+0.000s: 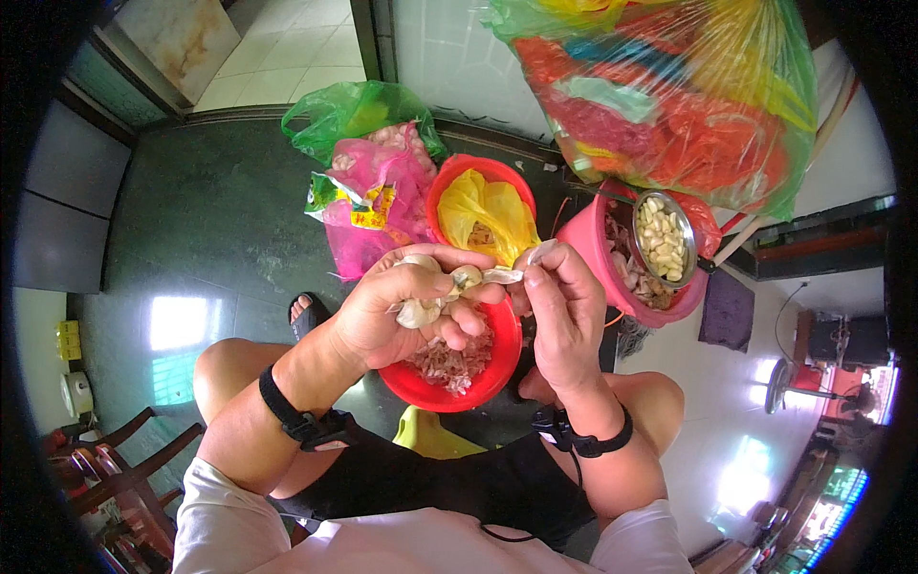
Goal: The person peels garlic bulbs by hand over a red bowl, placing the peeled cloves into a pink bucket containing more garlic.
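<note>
My left hand [382, 311] cradles pale garlic cloves [418, 312] in its palm. Between its thumb and fingers it grips one more clove, half in its skin. From that clove a strip of papery garlic skin [501, 275] stretches across to my right hand [564, 320]. Thumb and forefinger of the right hand are pinched on the skin, and another whitish flake [542, 252] sticks up at the fingertips. Both hands hover over a red basin [406, 389] partly filled with loose garlic skins [457, 368].
Behind stands a red tub [443, 182] lined with a yellow bag [488, 196]. Left of it lie a pink mesh bag [359, 251] of garlic and a green bag [359, 107]. On a pink basin [585, 237] at right rests a metal bowl of peeled cloves [660, 239]. A large stuffed bag [669, 115] hangs above.
</note>
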A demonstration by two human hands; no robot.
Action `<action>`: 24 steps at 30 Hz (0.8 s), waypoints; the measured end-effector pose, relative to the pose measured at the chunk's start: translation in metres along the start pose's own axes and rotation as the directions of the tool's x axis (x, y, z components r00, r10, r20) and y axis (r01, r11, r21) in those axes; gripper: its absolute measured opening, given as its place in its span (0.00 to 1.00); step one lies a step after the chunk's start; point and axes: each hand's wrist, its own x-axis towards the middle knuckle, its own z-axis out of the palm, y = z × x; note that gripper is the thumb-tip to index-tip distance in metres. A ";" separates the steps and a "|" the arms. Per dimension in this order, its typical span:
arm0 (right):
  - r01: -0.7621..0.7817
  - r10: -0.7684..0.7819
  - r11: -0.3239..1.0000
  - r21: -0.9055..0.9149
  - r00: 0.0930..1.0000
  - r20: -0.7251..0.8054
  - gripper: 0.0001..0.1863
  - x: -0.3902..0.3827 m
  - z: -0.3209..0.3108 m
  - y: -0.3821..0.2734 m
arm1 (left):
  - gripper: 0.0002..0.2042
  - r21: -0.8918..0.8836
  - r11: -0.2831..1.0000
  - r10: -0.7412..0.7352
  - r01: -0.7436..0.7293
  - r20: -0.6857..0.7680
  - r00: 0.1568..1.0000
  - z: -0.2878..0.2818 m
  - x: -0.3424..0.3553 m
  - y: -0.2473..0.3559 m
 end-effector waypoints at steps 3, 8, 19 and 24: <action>0.007 -0.010 0.999 -0.047 0.998 -0.064 0.05 -0.002 0.006 -0.004 | 0.23 0.025 1.000 -0.008 0.008 -0.008 1.000 -0.002 0.000 -0.001; 0.046 -0.055 0.986 -0.161 0.997 -0.055 0.09 -0.003 0.005 -0.008 | 0.24 0.044 0.999 -0.007 0.008 -0.009 1.000 -0.001 0.001 -0.003; 0.222 -0.197 0.904 -0.365 0.975 0.106 0.08 0.000 0.007 -0.020 | 0.19 0.150 0.988 -0.028 0.034 -0.043 0.999 0.001 0.003 -0.006; 0.158 -0.135 0.977 -0.141 0.978 0.161 0.05 -0.001 0.005 -0.008 | 0.17 0.166 0.983 -0.065 0.074 -0.060 0.996 0.001 0.005 -0.005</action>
